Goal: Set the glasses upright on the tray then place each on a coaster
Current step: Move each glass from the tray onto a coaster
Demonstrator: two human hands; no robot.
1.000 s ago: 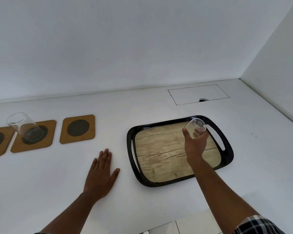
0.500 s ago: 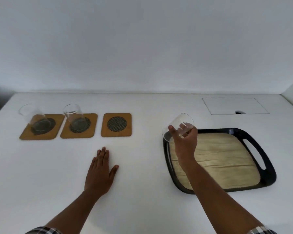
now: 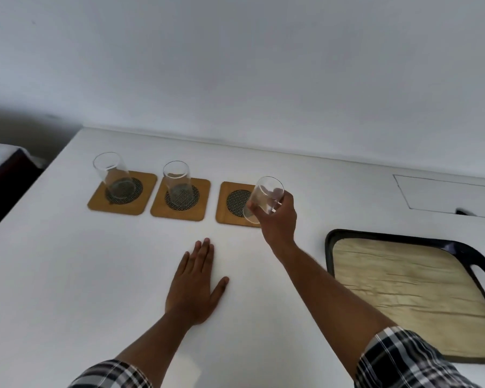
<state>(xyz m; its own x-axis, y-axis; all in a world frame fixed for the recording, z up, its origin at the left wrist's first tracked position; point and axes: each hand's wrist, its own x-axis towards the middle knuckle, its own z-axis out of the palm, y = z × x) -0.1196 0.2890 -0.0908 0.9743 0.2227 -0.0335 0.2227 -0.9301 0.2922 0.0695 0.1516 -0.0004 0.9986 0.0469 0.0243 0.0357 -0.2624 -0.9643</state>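
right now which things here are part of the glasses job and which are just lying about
Part of the job:
- right hand holding the third glass
- bare coaster
- two glasses standing on coasters
- tray

Just there:
- left hand flat on the table
- hatch panel set into the table

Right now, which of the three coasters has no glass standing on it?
The rightmost coaster, nearest the tray. The other two each carry an upright glass; its glass is held by the right hand, not yet set down.
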